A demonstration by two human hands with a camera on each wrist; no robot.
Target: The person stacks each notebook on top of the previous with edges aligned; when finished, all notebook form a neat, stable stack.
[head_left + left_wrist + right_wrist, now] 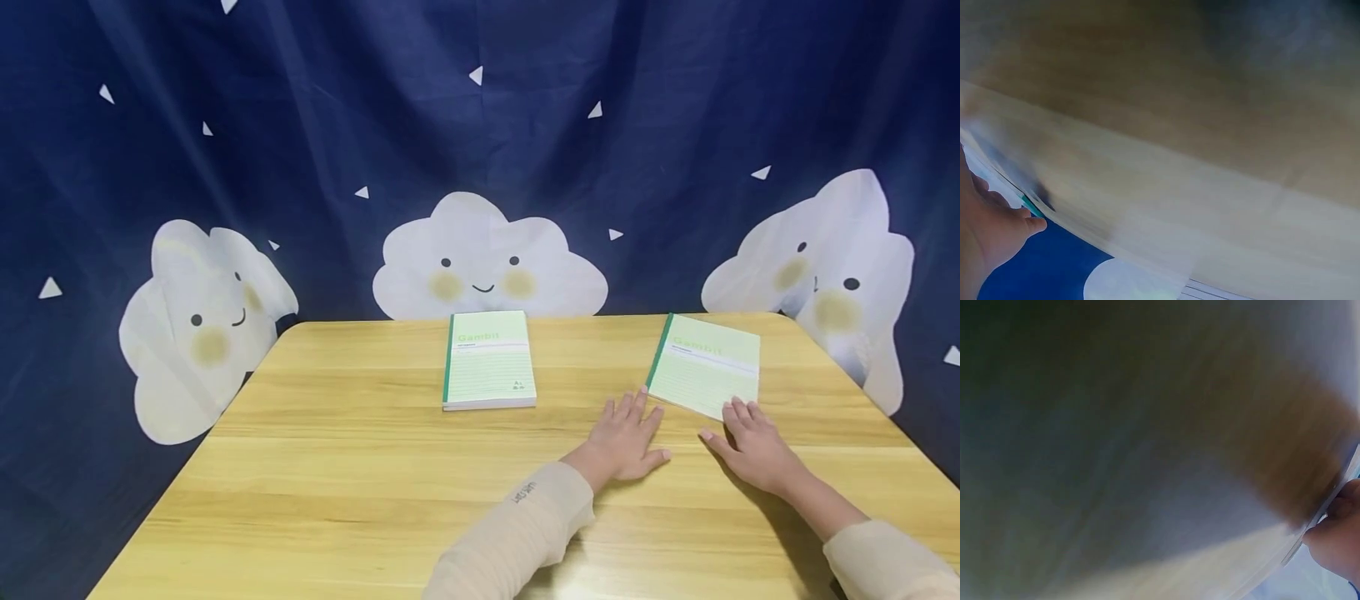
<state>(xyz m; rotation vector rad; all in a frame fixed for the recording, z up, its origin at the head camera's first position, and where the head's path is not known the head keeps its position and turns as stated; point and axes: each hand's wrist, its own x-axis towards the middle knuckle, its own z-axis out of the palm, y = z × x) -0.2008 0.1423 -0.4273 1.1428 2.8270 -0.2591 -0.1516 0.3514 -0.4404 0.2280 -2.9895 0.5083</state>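
A light green notebook (705, 362) with a dark green spine lies flat and slightly turned at the right of the table. My left hand (624, 440) rests by its lower left corner, fingers spread and one fingertip at the corner. At the lower right corner, fingertips of my right hand (753, 446) touch the cover, with the thumb out to the side on the wood. The left wrist view catches the left hand (1000, 231) near the green spine (1032, 206). Only part of the right hand (1341, 534) shows in the right wrist view, at the edge.
A thicker green notebook or stack of notebooks (491, 358) lies at the middle back of the wooden table (337, 483), close to the far edge. Behind the table hangs a dark blue curtain (315, 100) with white clouds and triangles.
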